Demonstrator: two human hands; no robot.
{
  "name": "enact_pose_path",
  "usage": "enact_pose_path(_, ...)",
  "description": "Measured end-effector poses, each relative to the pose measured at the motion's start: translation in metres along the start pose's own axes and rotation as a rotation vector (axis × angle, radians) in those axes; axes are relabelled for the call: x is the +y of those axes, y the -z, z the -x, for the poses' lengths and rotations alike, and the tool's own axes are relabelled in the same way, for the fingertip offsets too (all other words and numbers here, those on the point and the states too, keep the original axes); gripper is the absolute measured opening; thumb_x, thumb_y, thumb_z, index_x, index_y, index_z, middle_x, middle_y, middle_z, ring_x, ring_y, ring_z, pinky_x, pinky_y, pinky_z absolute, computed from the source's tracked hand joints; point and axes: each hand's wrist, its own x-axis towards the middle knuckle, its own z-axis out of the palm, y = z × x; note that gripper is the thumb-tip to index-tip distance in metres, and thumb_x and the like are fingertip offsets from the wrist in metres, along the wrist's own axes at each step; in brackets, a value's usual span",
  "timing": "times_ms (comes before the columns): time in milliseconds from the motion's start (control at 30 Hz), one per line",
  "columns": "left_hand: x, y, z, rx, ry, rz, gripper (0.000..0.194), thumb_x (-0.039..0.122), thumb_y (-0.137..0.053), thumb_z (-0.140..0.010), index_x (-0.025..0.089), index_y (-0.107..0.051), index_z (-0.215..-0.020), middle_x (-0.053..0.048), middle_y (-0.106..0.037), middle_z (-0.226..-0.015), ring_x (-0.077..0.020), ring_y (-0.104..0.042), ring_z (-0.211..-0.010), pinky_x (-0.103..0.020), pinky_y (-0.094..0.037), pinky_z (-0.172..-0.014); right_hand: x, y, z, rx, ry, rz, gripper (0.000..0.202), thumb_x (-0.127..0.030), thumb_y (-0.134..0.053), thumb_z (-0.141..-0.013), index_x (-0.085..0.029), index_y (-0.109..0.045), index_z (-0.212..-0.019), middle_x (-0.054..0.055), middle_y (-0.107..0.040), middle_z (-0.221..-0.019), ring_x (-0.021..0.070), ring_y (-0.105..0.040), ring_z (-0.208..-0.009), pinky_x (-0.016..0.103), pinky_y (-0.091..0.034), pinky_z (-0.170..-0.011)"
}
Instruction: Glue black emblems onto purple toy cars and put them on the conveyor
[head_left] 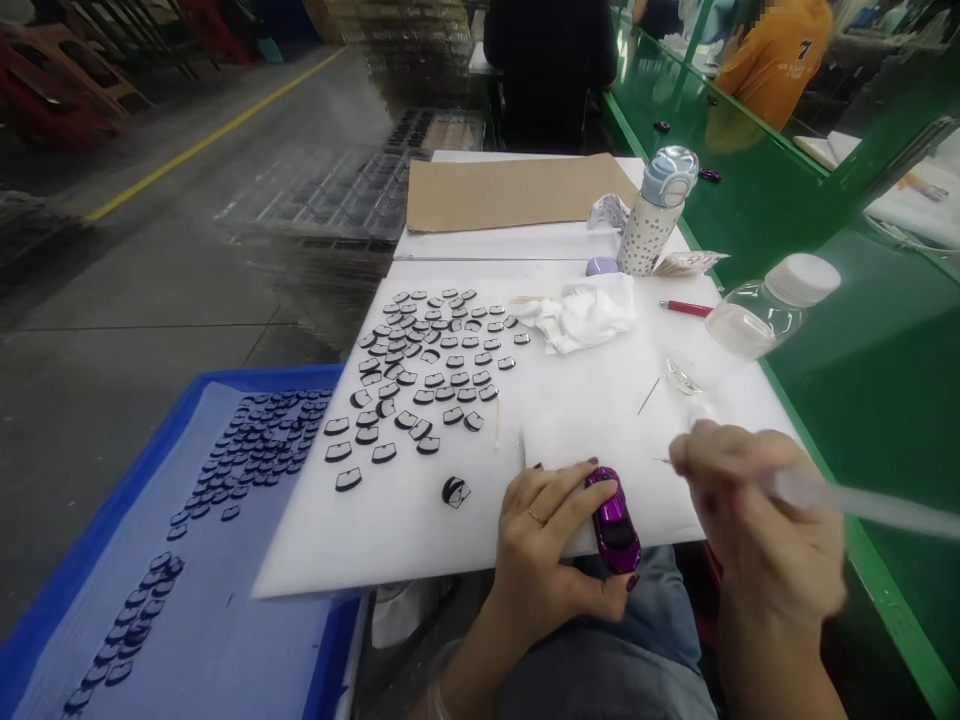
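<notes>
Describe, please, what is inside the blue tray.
Small dark pieces, many overlapping, lie inside the blue tray. The white tabletop hides part of the tray, so whatever is beneath there cannot be seen.

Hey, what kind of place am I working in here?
Probably a factory assembly floor: rows of small identical parts, a blue tray holding more, and a long green bench with other people nearby.

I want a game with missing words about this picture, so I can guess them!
The small shiny purple toy car is in the ____ hand.
The clear plastic bottle has a ____ cap.
The big shallow plastic tray has a ____ rim.

Missing words: left; white; blue.
</notes>
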Motion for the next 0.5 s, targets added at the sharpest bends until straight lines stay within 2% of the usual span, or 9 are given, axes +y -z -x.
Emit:
enact_pose_path(33, 0.000, 0.000, 0.000, 0.004, -0.003, 0.000, 0.045, 0.054, -0.060, -0.079, 0.021, -0.071, -0.109, -0.008, -0.075, -0.109, -0.0262, -0.066, -0.091, -0.042, -0.048, -0.088, -0.001, 0.002, 0.007, 0.004, 0.009, -0.100, 0.012, -0.035, -0.062, -0.093, -0.027, -0.066, -0.102, 0.001, -0.053, -0.069, 0.0172, -0.049, -0.063, 0.033, -0.044, -0.062)
enact_pose_path(100, 0.000, 0.000, 0.000, 0.002, -0.008, -0.009, 0.046, 0.056, -0.059, -0.081, 0.020, -0.070, -0.108, -0.009, -0.075, -0.108, -0.0264, -0.066, -0.091, -0.042, -0.047, -0.088, 0.002, 0.003, 0.020, -0.048, -0.053, -0.217, 0.023, -0.049, -0.062, -0.090, -0.026, -0.058, -0.089, -0.002, -0.040, -0.061, 0.0160, -0.037, -0.055, 0.032, -0.036, -0.055)
enact_pose_path(167, -0.001, 0.000, 0.001, -0.012, -0.012, -0.024, 0.047, 0.057, -0.058, -0.083, 0.020, -0.070, -0.109, -0.010, -0.075, -0.109, -0.0264, -0.067, -0.092, -0.043, -0.047, -0.089, 0.008, 0.004, 0.028, -0.120, -0.181, -0.197, 0.036, -0.059, -0.063, -0.086, -0.025, -0.054, -0.081, -0.002, -0.038, -0.062, 0.0154, -0.034, -0.054, 0.031, -0.031, -0.054)
enact_pose_path(233, -0.002, 0.000, 0.002, -0.021, -0.018, -0.035, 0.049, 0.058, -0.058, -0.083, 0.020, -0.069, -0.111, -0.011, -0.074, -0.110, -0.0266, -0.067, -0.094, -0.043, -0.047, -0.090, 0.011, 0.004, 0.032, -0.183, -0.263, -0.157, 0.039, -0.061, -0.063, -0.087, -0.024, -0.056, -0.076, -0.002, -0.038, -0.060, 0.0150, -0.033, -0.053, 0.031, -0.028, -0.053)
enact_pose_path(333, -0.002, 0.000, 0.003, -0.019, -0.029, -0.039, 0.050, 0.059, -0.059, -0.083, 0.019, -0.069, -0.111, -0.012, -0.074, -0.109, -0.0272, -0.066, -0.095, -0.043, -0.047, -0.089, 0.008, 0.005, 0.033, -0.204, -0.166, -0.277, 0.045, -0.058, -0.058, -0.092, -0.024, -0.050, -0.064, -0.005, -0.031, -0.047, 0.0129, -0.029, -0.044, 0.030, -0.026, -0.050)
enact_pose_path(400, -0.002, 0.000, 0.003, -0.024, -0.030, -0.044, 0.050, 0.059, -0.058, -0.083, 0.019, -0.069, -0.110, -0.012, -0.074, -0.109, -0.0273, -0.066, -0.095, -0.043, -0.047, -0.089, 0.001, 0.006, 0.035, -0.170, -0.172, -0.195, 0.050, -0.059, -0.060, -0.092, -0.023, -0.046, -0.060, -0.005, -0.033, -0.046, 0.0123, -0.032, -0.043, 0.029, -0.026, -0.050)
enact_pose_path(500, -0.002, 0.000, 0.002, -0.029, -0.023, -0.051, 0.050, 0.060, -0.058, -0.084, 0.019, -0.069, -0.110, -0.011, -0.074, -0.109, -0.0268, -0.067, -0.093, -0.044, -0.047, -0.089, -0.010, 0.011, 0.040, -0.273, -0.295, 0.105, 0.052, -0.063, -0.065, -0.087, -0.024, -0.053, -0.056, -0.002, -0.041, -0.049, 0.0142, -0.040, -0.049, 0.032, -0.032, -0.052)
